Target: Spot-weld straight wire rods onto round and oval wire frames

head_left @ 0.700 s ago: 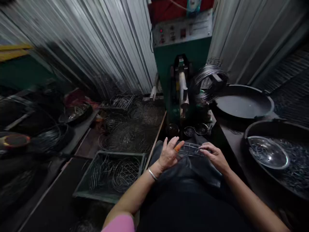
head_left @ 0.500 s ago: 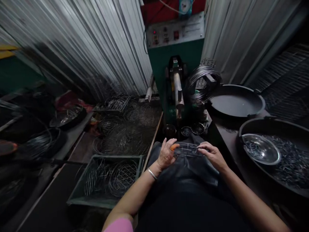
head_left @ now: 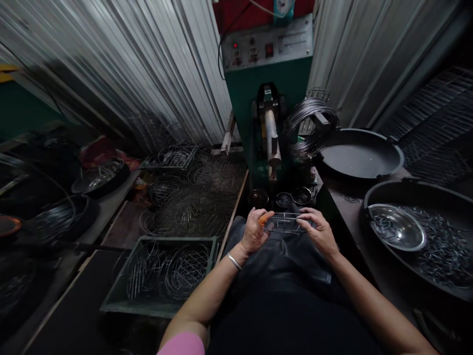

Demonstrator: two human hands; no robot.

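Observation:
Above my lap, a small wire rack of thin metal rods spans the gap between both hands. My left hand, with an orange cover on its thumb and a metal bangle at the wrist, is closed on the rack's left end. At its right end, my right hand pinches the wire between thumb and fingers. Straight ahead of the rack stands a green machine with a thick metal arm pointing toward me. Small bowls of metal bits sit below that arm.
Left of my lap is a green crate holding round wire grids. Loose wire pieces lie behind it. On the right, a large black pan holds many small metal hooks and a steel bowl. A wire coil hangs by the machine.
My hands and the wire rack have shifted slightly upward and left in view. The right fingers sit a little differently on the wire. The camera has turned slightly.

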